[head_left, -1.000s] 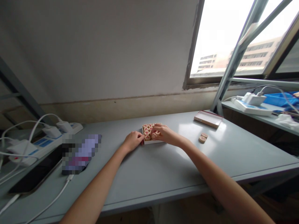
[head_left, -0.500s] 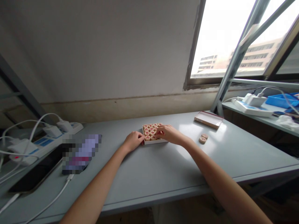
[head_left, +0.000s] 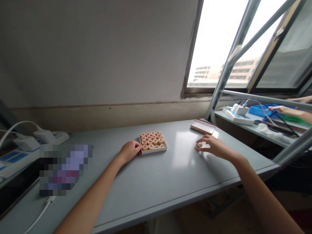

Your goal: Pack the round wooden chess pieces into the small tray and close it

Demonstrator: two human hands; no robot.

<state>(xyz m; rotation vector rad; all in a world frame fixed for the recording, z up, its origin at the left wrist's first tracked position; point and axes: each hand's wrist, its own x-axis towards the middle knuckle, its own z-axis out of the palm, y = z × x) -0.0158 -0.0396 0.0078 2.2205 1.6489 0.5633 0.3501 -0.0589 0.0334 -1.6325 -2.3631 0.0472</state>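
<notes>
A shallow box (head_left: 154, 151) full of round wooden chess pieces (head_left: 152, 140) with red and dark marks lies on the grey table (head_left: 156, 175). My left hand (head_left: 129, 151) is curled against the box's left edge, fingers closed on the rim. My right hand (head_left: 214, 145) is out to the right, fingers bent down over the loose wooden pieces (head_left: 198, 146) lying on the table; whether it grips one is hidden. The box lid (head_left: 203, 126) lies upturned just behind that hand.
A power strip with white plugs and cables (head_left: 36, 138) sits at the far left beside a dark flat device (head_left: 14, 191). On a neighbouring bench at right are a second power strip (head_left: 237, 113), a blue tray (head_left: 264, 110) and another person's hand (head_left: 290, 111). Metal shelf posts (head_left: 225, 70) rise by the window.
My right hand left the box and moved right to the loose pieces near the lid. My left hand stayed at the box's edge. The view swung to the right.
</notes>
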